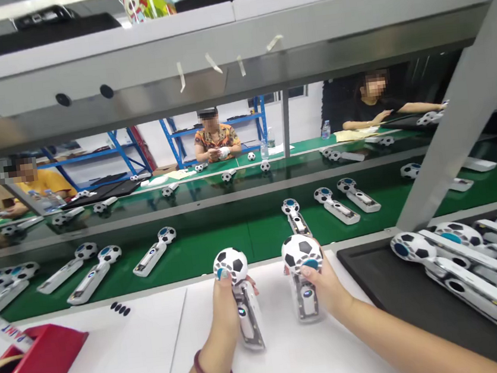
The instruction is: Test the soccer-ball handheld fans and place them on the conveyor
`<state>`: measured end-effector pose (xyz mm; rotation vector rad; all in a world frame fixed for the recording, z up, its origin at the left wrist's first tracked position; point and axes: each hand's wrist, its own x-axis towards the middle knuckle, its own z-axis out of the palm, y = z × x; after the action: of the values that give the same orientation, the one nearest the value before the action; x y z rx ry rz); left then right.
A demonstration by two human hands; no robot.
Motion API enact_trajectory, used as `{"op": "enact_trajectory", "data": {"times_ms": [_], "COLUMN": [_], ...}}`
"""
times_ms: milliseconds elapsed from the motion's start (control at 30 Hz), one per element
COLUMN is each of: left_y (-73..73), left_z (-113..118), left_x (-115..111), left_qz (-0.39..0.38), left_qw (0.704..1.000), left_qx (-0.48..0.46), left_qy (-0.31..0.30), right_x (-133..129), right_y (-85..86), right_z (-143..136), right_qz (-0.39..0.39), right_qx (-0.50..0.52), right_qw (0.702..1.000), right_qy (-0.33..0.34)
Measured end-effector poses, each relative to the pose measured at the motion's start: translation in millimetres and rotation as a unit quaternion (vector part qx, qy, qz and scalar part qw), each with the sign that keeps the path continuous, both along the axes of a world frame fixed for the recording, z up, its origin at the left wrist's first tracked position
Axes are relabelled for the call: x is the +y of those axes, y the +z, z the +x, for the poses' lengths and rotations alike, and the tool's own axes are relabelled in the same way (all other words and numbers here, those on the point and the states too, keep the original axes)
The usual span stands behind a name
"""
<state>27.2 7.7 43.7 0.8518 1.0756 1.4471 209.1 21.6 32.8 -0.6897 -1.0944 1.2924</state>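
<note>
My left hand (224,303) is closed around a handheld device with a soccer-ball head (231,265). Its clear-fronted handle hangs down and a small lit display shows on it. In my right hand (324,282) is a second device of the same kind, its ball head (301,253) upright and its handle (306,302) pointing down. Both thumbs press near the blue patches on the balls. The two devices are apart, held over the white work surface (278,368). Most fingers of each hand are hidden behind the devices.
A black tray (361,269) with several similar devices stands on the right. Ahead, a green conveyor belt (231,236) carries more of them. At left are a red tape dispenser (48,365) and small black discs (120,309). Grey posts and a shelf frame the view; several co-workers sit opposite.
</note>
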Motion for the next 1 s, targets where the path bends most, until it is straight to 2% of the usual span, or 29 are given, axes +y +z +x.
{"op": "enact_trajectory", "data": {"times_ms": [133,200,300,400,467,533,700,1000], "left_y": [-6.3,-15.6,-32.4,-40.8,-39.5,-35.2,-27.7,-21.9], "left_z": [0,-2,-5,-5,-6,-7,-9,-3], "left_x": [4,4,0,-8,-13,-16,-18,-21], "left_qz": [0.09,0.114,0.051,-0.045,-0.07,-0.075,-0.07,-0.099], "left_qw": [0.994,0.992,0.994,0.987,0.981,0.976,0.972,0.979], "left_qx": [0.048,0.055,0.052,-0.02,-0.096,-0.133,-0.124,-0.096], "left_qy": [0.043,0.029,-0.076,-0.153,-0.154,-0.158,-0.185,-0.152], "right_x": [1,4,11,15,15,12,4,-2], "right_y": [-3.7,-5.2,-9.6,-16.0,-18.8,-19.2,-15.1,-15.5], "right_z": [4,8,10,5,0,-3,-3,-10], "right_qz": [0.064,0.052,-0.035,-0.098,-0.137,-0.181,-0.208,-0.221], "right_qx": [-0.045,-0.083,-0.16,-0.159,-0.101,-0.043,0.034,0.035], "right_qw": [0.996,0.995,0.982,0.975,0.98,0.975,0.955,0.946], "right_qy": [-0.037,-0.006,0.096,0.118,0.107,0.123,0.208,0.237]}}
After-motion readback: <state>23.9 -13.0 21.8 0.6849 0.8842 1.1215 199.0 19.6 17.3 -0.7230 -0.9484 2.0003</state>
